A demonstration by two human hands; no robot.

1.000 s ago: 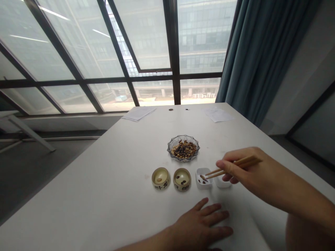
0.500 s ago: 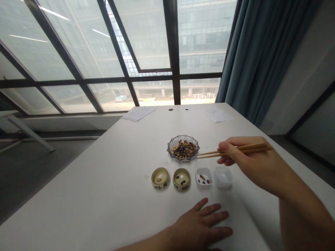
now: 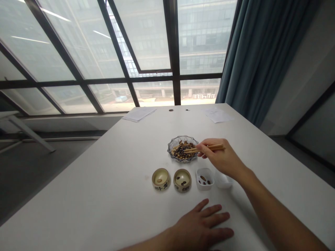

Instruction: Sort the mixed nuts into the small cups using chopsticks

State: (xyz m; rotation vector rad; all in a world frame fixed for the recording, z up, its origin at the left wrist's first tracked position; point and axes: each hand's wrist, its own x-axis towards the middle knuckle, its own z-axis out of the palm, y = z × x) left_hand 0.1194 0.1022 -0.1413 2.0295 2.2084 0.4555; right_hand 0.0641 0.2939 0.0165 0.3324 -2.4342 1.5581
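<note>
Over the glass dish's (image 3: 182, 158) rim, the right hand (image 3: 221, 158) clamps chopsticks (image 3: 213, 147), the left hand (image 3: 197, 228) lies spread.

Camera: one, worn on the person's head. Facing: forward and down, along a white table (image 3: 104, 195) toward a tall window (image 3: 151, 42). Distance: close above the left hand (image 3: 199, 230) and right hand (image 3: 221, 157); window well off.

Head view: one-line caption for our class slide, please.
Right hand holds wooden chopsticks over a glass dish of seeds; left hand rests on the white table.
</note>
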